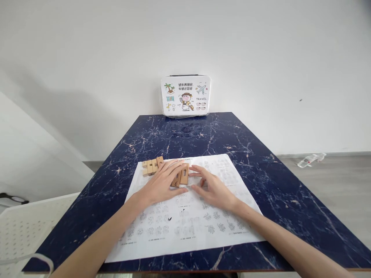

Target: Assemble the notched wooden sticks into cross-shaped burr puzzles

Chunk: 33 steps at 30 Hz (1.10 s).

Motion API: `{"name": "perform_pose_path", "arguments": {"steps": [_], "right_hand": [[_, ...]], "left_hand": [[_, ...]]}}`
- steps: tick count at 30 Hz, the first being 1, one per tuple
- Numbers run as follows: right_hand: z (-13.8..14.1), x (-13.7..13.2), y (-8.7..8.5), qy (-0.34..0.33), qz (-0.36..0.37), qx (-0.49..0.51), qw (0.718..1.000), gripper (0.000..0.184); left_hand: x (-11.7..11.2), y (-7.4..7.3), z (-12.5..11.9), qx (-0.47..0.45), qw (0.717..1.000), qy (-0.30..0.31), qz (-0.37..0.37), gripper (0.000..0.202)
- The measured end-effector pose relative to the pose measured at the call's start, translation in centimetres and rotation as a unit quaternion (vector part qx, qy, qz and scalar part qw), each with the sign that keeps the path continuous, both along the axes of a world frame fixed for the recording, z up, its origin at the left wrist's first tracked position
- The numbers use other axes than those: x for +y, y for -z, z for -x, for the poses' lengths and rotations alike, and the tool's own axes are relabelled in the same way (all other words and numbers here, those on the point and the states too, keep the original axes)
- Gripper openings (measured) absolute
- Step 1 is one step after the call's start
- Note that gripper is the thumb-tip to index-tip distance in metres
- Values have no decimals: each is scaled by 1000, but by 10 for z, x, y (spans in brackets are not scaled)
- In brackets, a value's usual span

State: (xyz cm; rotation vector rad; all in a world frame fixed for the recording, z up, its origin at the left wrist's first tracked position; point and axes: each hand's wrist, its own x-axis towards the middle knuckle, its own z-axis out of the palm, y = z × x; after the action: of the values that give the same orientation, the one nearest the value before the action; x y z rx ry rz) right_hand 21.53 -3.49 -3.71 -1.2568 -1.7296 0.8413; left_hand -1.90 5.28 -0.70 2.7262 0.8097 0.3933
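My left hand (162,183) lies palm down over the wooden pieces, fingers stretched out and thumb apart. It partly covers a notched wooden block (175,180) with a dark mark like a 6 on its end. Beside that block, a second wooden block with a slot (184,174) lies on the printed sheet (162,241). To the right of it, my right hand (213,188) rests with its fingers bent and apart, fingertips close to the slotted block. Several interlocking wooden pieces (150,166) sit together left of my left hand, near the sheet's upper left corner.
A white case with cartoon prints (186,104) stands against the wall at the far end of the dark blue marbled table (197,137). A white perforated surface (23,227) is at the lower left. A clear plastic bottle (307,160) lies on the floor at right.
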Motion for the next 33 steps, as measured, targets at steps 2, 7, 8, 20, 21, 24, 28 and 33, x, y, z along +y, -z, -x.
{"name": "perform_pose_path", "arguments": {"steps": [2, 7, 8, 20, 21, 24, 28, 33], "right_hand": [[0, 1, 2, 3, -7, 6, 1000, 58], [0, 3, 2, 1, -8, 34, 999, 55], [0, 3, 2, 2, -9, 36, 999, 55], [0, 6, 1, 1, -6, 43, 999, 50], [0, 5, 0, 0, -6, 43, 999, 49], [0, 5, -1, 1, -3, 41, 999, 48], [-1, 5, 0, 7, 4, 32, 999, 48], [-1, 5, 3, 5, -12, 28, 1000, 47]], "left_hand": [[5, -4, 0, 15, 1000, 22, -8, 77], [21, -8, -4, 38, 998, 53, -15, 80], [24, -8, -6, 37, 998, 51, -17, 78], [52, 1, -11, 48, 990, -40, -128, 59], [53, 2, -9, 53, 988, -50, -135, 59], [55, 3, -3, 78, 984, -77, -137, 61], [53, 4, 9, 96, 983, -106, -113, 66], [49, 4, 29, 107, 985, -105, -85, 68]]}}
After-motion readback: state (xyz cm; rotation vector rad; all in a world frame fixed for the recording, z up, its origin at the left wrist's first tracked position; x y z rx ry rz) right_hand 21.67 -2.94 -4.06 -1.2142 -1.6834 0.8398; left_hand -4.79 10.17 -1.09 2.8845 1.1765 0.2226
